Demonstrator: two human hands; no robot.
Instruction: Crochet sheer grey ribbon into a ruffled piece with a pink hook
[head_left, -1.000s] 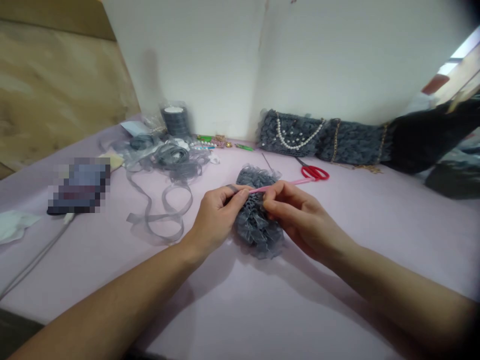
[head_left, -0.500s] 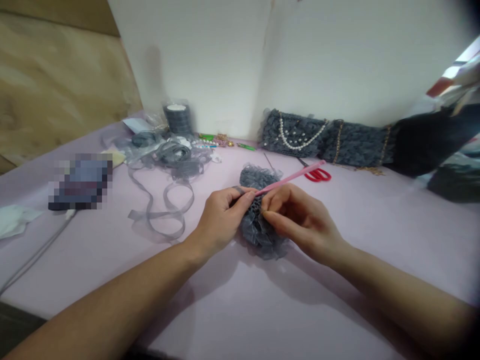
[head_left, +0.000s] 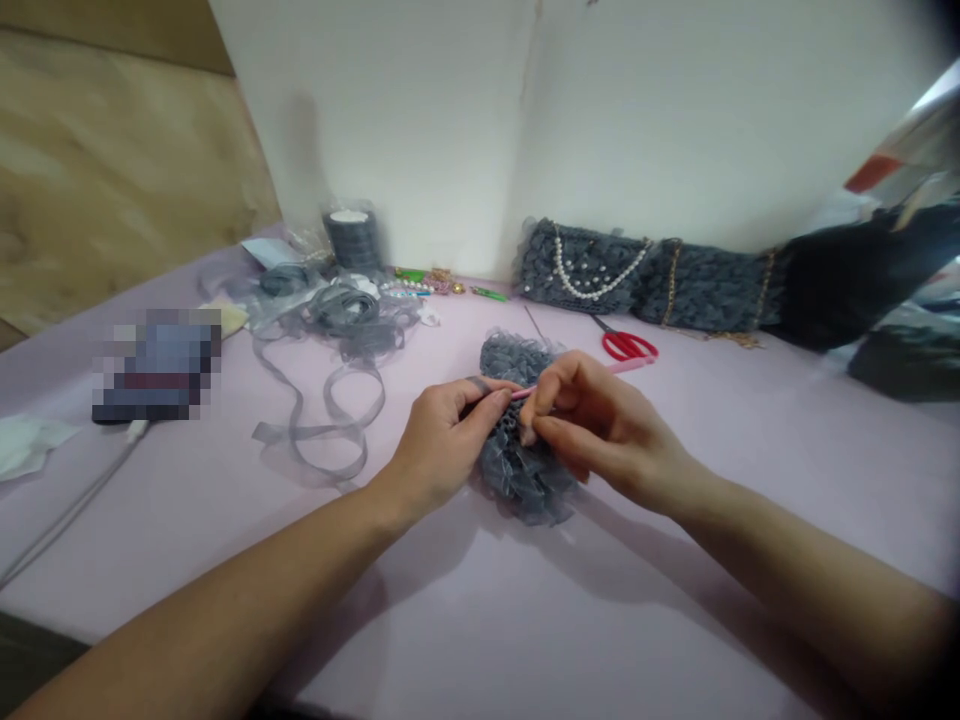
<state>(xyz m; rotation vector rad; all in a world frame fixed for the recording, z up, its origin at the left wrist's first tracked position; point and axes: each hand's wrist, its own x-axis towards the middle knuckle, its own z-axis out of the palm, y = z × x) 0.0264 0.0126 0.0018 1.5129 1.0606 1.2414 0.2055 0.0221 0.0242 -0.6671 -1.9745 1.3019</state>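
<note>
A grey ruffled crochet piece [head_left: 529,485] with an openwork mesh sits in front of me, between my hands. My left hand [head_left: 450,425] is closed on its left side, thumb and forefinger pressed together, and a grey ribbon loops over a finger. Out from under that thumb runs a pink crochet hook [head_left: 630,366], passing behind the fingers of my right hand [head_left: 600,425]. The right thumb and forefinger pinch at the mesh; exactly what strand lies between them is hidden.
Loose grey ribbon [head_left: 345,305] and a ribbon spool [head_left: 351,238] lie at the back left. Red-handled scissors [head_left: 630,346] rest beyond my right hand. Two ruffled grey bags [head_left: 581,265] lean on the wall. A blurred-out device [head_left: 169,365] with a cable is at left.
The outer end of the pink hook has dropped lower, towards the table. My right fingertips have shifted slightly down at the mesh, while my left hand keeps its hold.
</note>
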